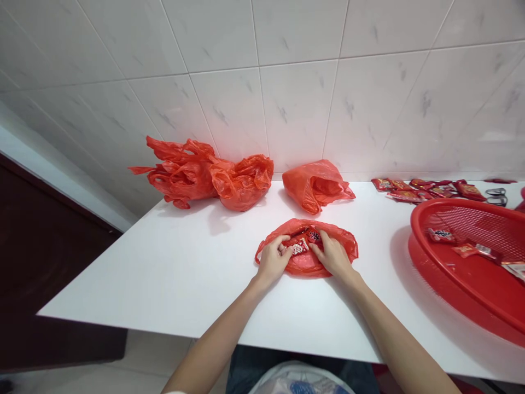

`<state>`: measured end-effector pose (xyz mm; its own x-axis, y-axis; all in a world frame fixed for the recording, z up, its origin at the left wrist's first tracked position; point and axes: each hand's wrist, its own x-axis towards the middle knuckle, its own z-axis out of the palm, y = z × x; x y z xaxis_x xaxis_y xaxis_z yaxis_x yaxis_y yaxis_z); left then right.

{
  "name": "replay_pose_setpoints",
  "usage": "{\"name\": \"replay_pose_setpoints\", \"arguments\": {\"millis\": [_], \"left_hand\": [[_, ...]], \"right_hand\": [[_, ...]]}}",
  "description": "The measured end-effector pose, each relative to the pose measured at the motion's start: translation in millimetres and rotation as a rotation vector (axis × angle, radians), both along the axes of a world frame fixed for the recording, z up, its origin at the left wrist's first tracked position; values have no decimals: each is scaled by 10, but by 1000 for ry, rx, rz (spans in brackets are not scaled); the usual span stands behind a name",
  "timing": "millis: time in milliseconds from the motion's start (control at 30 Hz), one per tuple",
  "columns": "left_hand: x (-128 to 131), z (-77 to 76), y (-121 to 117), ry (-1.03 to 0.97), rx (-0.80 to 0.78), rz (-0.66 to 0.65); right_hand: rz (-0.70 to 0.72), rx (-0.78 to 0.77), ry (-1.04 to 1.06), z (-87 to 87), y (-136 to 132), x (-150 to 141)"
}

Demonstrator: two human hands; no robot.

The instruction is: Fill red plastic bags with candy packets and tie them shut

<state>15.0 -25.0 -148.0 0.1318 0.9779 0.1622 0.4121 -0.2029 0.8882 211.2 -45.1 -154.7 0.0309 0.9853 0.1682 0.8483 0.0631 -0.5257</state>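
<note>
A small red plastic bag (346, 245) lies open on the white table (172, 273), with small red-and-white snack packets (300, 246) showing in its mouth. My left hand (273, 261) grips the bag's near left rim, fingers curled over it. My right hand (334, 256) grips the near right rim, fingers curled into the opening beside the packets. Both hands rest on the bag, close together.
Two crumpled red bags (205, 175) and a third red bag (315, 186) lie by the tiled wall. A red mesh basket (471, 273) with a few packets stands at right. More packets (422, 190) and scissors (496, 196) lie at the far right. The table's left edge drops off.
</note>
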Motion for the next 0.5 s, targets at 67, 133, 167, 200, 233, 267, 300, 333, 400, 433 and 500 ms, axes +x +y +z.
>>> {"name": "replay_pose_setpoints", "arguments": {"millis": [67,133,167,200,233,267,300,333,400,433,500], "left_hand": [[2,-14,4,-7,2,-13],[5,-20,5,-13,4,-21],[6,-21,5,-16,5,-17],[8,-19,5,-20,7,-11],[9,-18,5,-23,8,-6],[10,-16,4,-24,10,-4],[10,-15,4,-25,13,-3],[9,-15,5,-24,16,-3],[7,-19,7,-25,22,-2],[5,-23,8,-29,25,0],[0,-33,10,-40,25,1]], "right_hand": [[8,42,45,-5,29,25],[32,133,131,13,35,54],[47,188,177,28,29,63],[61,236,216,43,19,67],[70,267,240,56,5,65],[70,270,239,66,-10,57],[59,243,211,72,-25,46],[42,189,167,73,-36,33],[2,51,72,66,-47,9],[-11,-4,45,62,-47,2],[-24,-51,40,65,-39,4]]}}
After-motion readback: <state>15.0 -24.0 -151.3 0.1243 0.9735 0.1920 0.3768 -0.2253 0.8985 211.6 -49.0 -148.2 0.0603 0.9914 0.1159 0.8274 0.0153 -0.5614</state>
